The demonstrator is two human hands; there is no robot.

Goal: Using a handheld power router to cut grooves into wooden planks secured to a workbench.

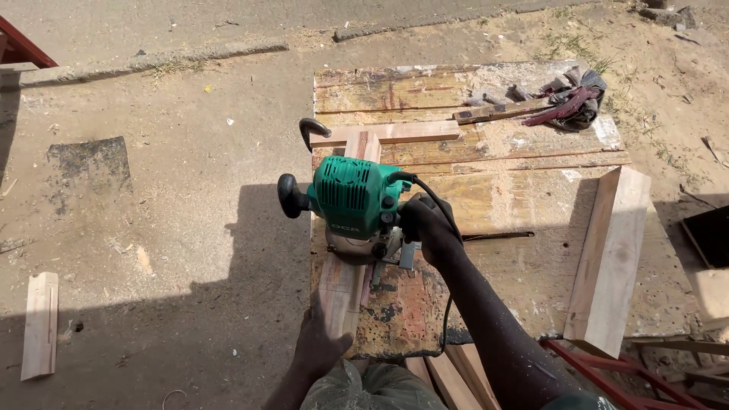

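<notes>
A green electric router with black side knobs sits on a long narrow wooden strip that runs along the left edge of a worn wooden workbench. My right hand grips the router's right handle, with the black cord running past my wrist. My left hand presses down on the near end of the strip. The router's left knob is free. A second strip lies crosswise beyond the router.
A thick wooden plank lies on the bench's right side. Rags and a tool rest at its far end. A short board lies on the sandy ground at left. Red metal framing stands at lower right.
</notes>
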